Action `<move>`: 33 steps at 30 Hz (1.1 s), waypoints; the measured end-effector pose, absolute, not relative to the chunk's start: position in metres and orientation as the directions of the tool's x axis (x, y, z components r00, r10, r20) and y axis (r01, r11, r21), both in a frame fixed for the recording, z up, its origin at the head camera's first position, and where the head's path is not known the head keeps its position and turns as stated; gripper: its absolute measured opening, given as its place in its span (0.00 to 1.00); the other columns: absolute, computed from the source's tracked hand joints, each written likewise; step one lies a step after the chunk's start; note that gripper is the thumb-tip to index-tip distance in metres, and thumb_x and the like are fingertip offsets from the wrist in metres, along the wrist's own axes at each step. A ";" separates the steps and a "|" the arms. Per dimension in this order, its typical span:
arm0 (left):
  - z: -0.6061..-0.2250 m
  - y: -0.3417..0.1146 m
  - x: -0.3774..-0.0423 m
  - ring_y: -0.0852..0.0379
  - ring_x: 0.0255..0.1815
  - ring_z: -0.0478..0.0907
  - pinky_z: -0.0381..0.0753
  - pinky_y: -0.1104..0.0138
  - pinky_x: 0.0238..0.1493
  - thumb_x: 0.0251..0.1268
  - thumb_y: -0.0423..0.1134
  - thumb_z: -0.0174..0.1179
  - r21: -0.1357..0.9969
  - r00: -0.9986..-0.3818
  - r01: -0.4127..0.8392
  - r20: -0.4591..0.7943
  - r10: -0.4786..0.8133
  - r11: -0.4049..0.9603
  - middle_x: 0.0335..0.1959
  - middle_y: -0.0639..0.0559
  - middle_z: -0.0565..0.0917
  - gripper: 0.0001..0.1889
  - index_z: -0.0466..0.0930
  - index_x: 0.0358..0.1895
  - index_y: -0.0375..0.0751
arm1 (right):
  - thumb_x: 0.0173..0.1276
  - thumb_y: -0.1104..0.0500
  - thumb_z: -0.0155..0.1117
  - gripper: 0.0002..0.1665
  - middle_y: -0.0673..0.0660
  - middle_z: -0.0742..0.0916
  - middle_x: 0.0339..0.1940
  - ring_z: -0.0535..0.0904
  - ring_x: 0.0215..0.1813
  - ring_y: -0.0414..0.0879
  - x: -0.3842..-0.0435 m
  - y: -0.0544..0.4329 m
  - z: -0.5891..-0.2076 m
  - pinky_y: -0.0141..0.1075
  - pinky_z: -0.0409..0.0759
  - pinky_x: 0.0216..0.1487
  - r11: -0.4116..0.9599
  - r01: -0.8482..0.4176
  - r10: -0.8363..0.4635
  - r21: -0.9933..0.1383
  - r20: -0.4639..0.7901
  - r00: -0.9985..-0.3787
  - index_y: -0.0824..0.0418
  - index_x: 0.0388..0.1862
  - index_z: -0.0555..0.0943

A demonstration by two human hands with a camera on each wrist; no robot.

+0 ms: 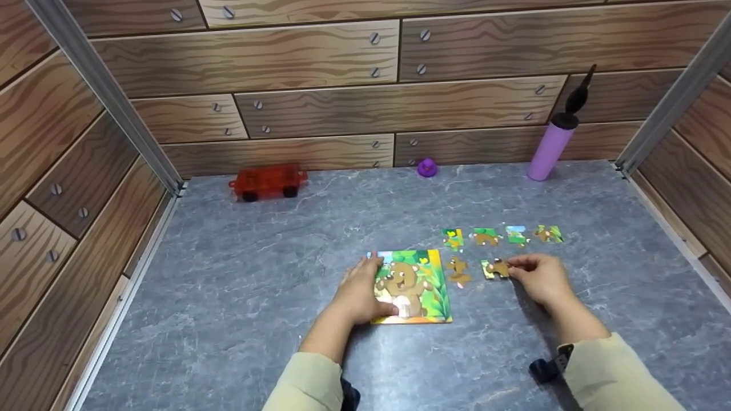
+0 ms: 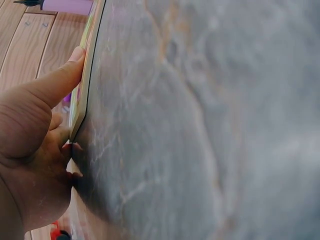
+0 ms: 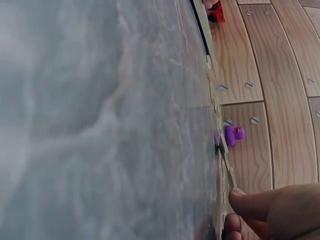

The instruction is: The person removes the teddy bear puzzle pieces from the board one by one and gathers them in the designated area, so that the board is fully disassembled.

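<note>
In the head view, my left hand (image 1: 358, 291) rests over the left side of a square bear puzzle board (image 1: 437, 294) on the table. Its thumb lies straight across the board's lower part, also seen from the side in the left wrist view. To the right, my right hand (image 1: 541, 279) pinches a brown-and-green puzzle piece (image 1: 495, 268) between thumb and fingers. The right wrist view shows this piece (image 3: 228, 167) tilted, its far end low by the table. Between board and right hand lies a brown bear-limb piece (image 1: 457, 270).
Several loose pieces form a row behind the right hand, among them a green-and-brown one (image 1: 486, 236). Along the back wall stand a red toy wagon (image 1: 267, 181), a purple rubber duck (image 1: 427, 168) and an upright purple hand pump (image 1: 551, 149). Wood-patterned walls border the grey table (image 1: 228, 297).
</note>
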State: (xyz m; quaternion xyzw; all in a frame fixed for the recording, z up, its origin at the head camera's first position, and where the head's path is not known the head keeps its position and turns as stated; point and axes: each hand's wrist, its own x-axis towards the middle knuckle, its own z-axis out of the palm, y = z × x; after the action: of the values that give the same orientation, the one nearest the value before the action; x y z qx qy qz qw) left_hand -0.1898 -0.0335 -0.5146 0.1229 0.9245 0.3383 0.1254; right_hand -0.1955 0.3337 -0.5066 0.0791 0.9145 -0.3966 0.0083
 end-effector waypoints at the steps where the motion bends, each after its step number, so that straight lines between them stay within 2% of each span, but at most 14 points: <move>1: -0.515 -0.033 -0.190 0.44 0.87 0.47 0.43 0.48 0.85 0.52 0.51 0.84 0.655 -0.938 0.139 -0.152 0.310 0.743 0.87 0.44 0.55 0.58 0.59 0.84 0.41 | 0.75 0.66 0.68 0.14 0.68 0.90 0.46 0.83 0.50 0.60 -0.196 0.333 -0.506 0.39 0.77 0.44 0.678 0.153 0.139 -0.719 -0.079 -0.987 0.74 0.54 0.87; 14: -0.514 -0.034 -0.190 0.44 0.87 0.46 0.42 0.48 0.85 0.53 0.51 0.83 0.657 -0.935 0.145 -0.153 0.320 0.740 0.87 0.43 0.55 0.57 0.58 0.84 0.41 | 0.74 0.66 0.69 0.18 0.69 0.89 0.47 0.84 0.50 0.60 -0.197 0.334 -0.507 0.36 0.79 0.42 0.680 0.160 0.145 -0.716 -0.083 -0.986 0.76 0.58 0.85; 23: -0.514 -0.034 -0.190 0.44 0.87 0.47 0.42 0.48 0.86 0.53 0.51 0.83 0.659 -0.936 0.153 -0.142 0.322 0.736 0.87 0.44 0.55 0.57 0.59 0.84 0.41 | 0.76 0.64 0.63 0.20 0.73 0.87 0.52 0.82 0.55 0.65 -0.192 0.323 -0.501 0.46 0.81 0.50 0.660 0.155 0.154 -0.735 -0.069 -0.986 0.77 0.59 0.83; 28: -0.514 -0.034 -0.189 0.44 0.87 0.46 0.42 0.48 0.86 0.53 0.50 0.83 0.666 -0.934 0.160 -0.136 0.330 0.728 0.87 0.43 0.55 0.57 0.59 0.83 0.41 | 0.76 0.62 0.64 0.21 0.73 0.87 0.53 0.84 0.54 0.64 -0.187 0.312 -0.495 0.38 0.83 0.44 0.644 0.116 0.127 -0.756 -0.044 -0.991 0.77 0.60 0.82; 33: -0.514 -0.034 -0.189 0.43 0.87 0.47 0.43 0.47 0.85 0.52 0.48 0.84 0.678 -0.935 0.171 -0.117 0.334 0.715 0.86 0.42 0.56 0.56 0.61 0.82 0.39 | 0.73 0.63 0.68 0.19 0.69 0.89 0.46 0.84 0.50 0.61 -0.182 0.297 -0.493 0.38 0.81 0.46 0.654 0.047 0.095 -0.755 0.021 -0.995 0.77 0.56 0.84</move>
State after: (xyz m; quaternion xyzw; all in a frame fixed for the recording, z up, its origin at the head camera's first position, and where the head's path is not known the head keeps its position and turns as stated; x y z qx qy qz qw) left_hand -0.1887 -0.0343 -0.5138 0.1375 0.9186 0.3518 0.1163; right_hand -0.1820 0.2970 -0.4928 0.0391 0.9089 -0.4142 -0.0294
